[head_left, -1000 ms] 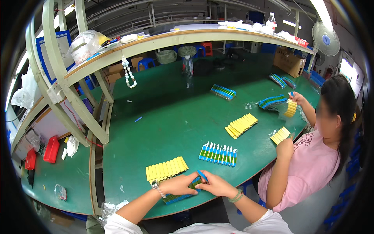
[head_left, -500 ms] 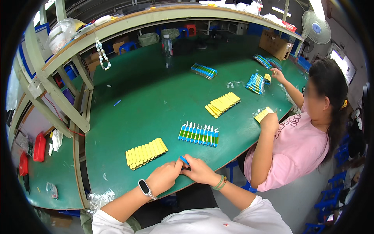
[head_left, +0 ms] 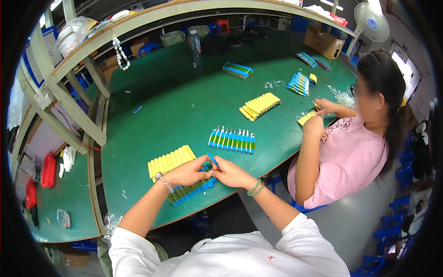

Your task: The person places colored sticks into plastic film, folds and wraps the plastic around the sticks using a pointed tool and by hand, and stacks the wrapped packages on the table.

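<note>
A slim blue strip (head_left: pixel 212 159) is pinched between my two hands. My left hand (head_left: pixel 185 173) has its fingers closed at the strip's left side. From the other side my right hand (head_left: pixel 233 175) grips it, thumb and fingers pressed together. Below them lies a row of blue-and-green strips (head_left: pixel 184 192), partly covered by my left hand and wrist. Touching that row is a stack of yellow round-ended strips (head_left: pixel 171 159). Farther right sits another blue-and-green row (head_left: pixel 231 140) with clear wrapper ends sticking up.
On the green table (head_left: pixel 152 124), more yellow strips (head_left: pixel 260 106) and blue packs (head_left: pixel 298 84) lie farther off. A bottle (head_left: pixel 194 48) stands at the back. At right a person in pink (head_left: pixel 350 157) handles yellow strips. A frame post (head_left: pixel 78 111) rises at left.
My joined hands have risen slightly away from the table's near edge, and the blue-and-green row beneath them now shows. The other person's far hand has come back toward their near hand.
</note>
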Demonstrator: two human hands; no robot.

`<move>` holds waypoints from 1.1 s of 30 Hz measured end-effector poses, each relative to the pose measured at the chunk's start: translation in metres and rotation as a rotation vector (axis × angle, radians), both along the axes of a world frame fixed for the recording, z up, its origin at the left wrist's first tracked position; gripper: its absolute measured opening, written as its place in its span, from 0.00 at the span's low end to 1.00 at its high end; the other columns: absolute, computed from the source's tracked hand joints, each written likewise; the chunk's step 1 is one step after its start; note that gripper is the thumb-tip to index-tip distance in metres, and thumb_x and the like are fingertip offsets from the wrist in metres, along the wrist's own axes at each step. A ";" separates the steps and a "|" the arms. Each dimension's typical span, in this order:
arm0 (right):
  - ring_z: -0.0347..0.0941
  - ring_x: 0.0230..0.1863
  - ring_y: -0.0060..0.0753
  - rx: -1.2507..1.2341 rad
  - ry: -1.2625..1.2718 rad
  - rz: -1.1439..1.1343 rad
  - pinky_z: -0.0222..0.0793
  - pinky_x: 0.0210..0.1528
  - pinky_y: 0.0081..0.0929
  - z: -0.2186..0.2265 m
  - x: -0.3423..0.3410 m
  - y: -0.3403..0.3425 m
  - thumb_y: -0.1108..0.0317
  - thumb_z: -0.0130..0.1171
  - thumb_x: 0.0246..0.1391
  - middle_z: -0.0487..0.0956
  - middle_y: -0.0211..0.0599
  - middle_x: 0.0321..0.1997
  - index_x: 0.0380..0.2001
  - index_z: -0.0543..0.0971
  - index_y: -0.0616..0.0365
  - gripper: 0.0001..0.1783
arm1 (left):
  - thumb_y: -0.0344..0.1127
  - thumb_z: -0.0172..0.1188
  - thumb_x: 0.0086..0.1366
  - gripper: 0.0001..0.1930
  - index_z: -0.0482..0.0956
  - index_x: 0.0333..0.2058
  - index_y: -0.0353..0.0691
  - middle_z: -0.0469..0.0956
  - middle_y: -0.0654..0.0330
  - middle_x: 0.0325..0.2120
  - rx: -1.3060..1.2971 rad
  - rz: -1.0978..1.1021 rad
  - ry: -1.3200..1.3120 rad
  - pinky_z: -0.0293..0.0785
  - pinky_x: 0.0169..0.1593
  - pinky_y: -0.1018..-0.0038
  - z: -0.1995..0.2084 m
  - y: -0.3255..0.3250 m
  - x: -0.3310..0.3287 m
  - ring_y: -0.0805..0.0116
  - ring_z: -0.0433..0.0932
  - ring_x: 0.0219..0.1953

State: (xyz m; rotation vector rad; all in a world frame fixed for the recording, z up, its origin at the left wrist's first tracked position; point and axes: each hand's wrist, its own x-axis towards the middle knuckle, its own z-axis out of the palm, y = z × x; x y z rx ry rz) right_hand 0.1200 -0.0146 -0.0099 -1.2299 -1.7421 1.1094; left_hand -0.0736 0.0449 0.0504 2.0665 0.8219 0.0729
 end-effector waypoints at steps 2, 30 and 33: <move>0.70 0.35 0.45 -0.022 0.034 0.017 0.67 0.40 0.38 -0.002 0.000 0.000 0.69 0.56 0.59 0.71 0.45 0.31 0.32 0.64 0.62 0.11 | 0.42 0.60 0.68 0.18 0.69 0.49 0.38 0.72 0.64 0.26 -0.174 0.005 -0.018 0.69 0.38 0.74 0.000 0.002 0.000 0.72 0.70 0.30; 0.63 0.31 0.38 -0.003 -0.134 0.067 0.61 0.35 0.34 0.013 0.000 -0.003 0.69 0.58 0.59 0.66 0.39 0.30 0.32 0.63 0.60 0.13 | 0.35 0.60 0.62 0.20 0.63 0.46 0.31 0.78 0.38 0.26 0.251 -0.020 0.041 0.73 0.33 0.51 -0.006 -0.023 -0.001 0.37 0.79 0.31; 0.62 0.32 0.36 -0.030 -0.087 0.082 0.61 0.36 0.32 0.018 -0.001 -0.005 0.69 0.56 0.60 0.66 0.38 0.30 0.33 0.63 0.60 0.12 | 0.38 0.62 0.63 0.21 0.65 0.46 0.31 0.78 0.40 0.26 0.138 -0.045 0.064 0.73 0.34 0.53 -0.005 -0.011 -0.003 0.40 0.79 0.31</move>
